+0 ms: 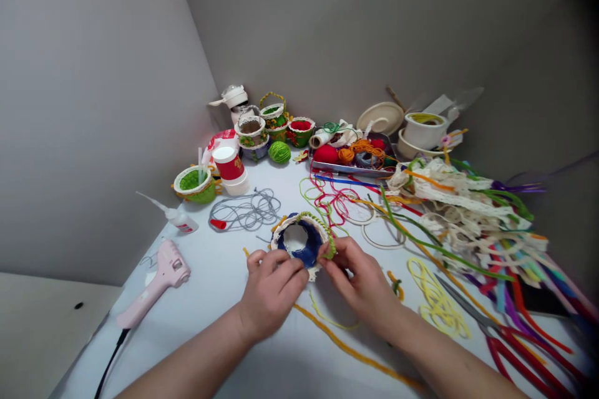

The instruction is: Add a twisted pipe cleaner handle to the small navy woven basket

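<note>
Between my hands is a small round basket [306, 250] with a dark blue inside and a white lace rim. A green braided cord [312, 218] runs along the rim's far and right side. My left hand [274, 283] is closed on the near left of the basket's rim. With thumb and fingers pinched, my right hand [355, 274] grips the green cord at the right side of the rim. A mustard-yellow strip [346, 346] and a thin yellow yarn [322, 315] lie just in front of the basket.
A pink glue gun [159, 283] and a white squeeze bottle [180, 219] lie at left. Grey cord [250, 209] is coiled behind the basket. Red-handled scissors [496, 327], yellow yarn [435, 299] and piled lace [449, 199] are at right. Finished-looking baskets [276, 118] and a yarn tray [350, 168] stand behind.
</note>
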The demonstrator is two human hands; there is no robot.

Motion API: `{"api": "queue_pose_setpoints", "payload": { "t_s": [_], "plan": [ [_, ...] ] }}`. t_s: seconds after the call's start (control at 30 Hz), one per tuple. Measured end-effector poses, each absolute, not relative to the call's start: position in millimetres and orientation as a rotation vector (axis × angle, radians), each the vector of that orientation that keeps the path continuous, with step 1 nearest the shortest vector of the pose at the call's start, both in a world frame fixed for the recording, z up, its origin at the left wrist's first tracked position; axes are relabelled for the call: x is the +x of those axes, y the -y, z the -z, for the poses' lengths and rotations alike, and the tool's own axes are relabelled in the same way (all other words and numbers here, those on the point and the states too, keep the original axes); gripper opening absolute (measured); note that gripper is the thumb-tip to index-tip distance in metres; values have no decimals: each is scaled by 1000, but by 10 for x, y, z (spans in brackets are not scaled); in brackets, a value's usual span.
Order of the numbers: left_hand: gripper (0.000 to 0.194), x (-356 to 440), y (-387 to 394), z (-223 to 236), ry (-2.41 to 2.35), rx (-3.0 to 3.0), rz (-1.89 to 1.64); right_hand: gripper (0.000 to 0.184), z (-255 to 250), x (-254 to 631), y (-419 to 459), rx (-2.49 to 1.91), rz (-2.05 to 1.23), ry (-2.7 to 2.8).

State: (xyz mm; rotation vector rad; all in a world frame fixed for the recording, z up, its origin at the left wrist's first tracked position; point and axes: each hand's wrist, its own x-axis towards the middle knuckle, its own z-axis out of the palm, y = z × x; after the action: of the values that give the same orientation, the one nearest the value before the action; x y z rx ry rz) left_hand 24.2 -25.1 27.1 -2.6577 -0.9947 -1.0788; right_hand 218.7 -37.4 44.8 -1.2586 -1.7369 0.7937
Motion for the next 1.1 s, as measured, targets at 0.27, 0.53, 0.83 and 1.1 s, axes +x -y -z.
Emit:
{"api": "queue_pose_setpoints", "payload": {
  "t_s": [0.27,0.53,0.83,1.1],
  "plan": [
    [13,209,271,-275,959,-2660,1038,10,-556,2218,445,-1262,-794,1839],
    [12,214,273,-255,979,-2667,1054,10,-409,2181,470,-1084,-610,1875],
    [10,231,287,-255,983,-2658,1099,11,-334,2152,463,-1056,-629,1870],
    [10,234,276,-235,1034,-2667,1096,6,-328,2196,432,-991,-576,2016]
  ]
}}
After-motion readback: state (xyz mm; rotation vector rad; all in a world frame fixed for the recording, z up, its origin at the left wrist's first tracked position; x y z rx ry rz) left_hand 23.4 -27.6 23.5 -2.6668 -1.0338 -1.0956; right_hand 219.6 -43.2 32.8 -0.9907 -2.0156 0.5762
